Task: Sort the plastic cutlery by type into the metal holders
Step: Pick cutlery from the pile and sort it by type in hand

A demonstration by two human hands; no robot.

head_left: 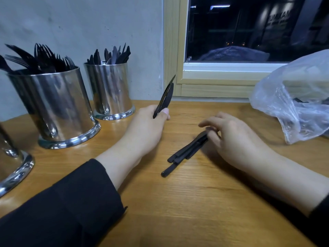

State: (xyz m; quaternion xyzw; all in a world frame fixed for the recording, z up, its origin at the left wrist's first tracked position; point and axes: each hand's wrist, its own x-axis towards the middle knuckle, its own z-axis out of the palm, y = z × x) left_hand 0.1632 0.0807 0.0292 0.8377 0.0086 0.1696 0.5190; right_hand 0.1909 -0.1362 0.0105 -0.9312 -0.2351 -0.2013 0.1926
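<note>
Black knives are held upright in the left hand. A loose bundle on the surface is pinched by the right hand. Mixed types could be dropped together into the knife holder.

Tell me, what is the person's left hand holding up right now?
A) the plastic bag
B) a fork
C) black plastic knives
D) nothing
C: the left hand grips black plastic knives, blades pointing up, near the knife holder.
</note>
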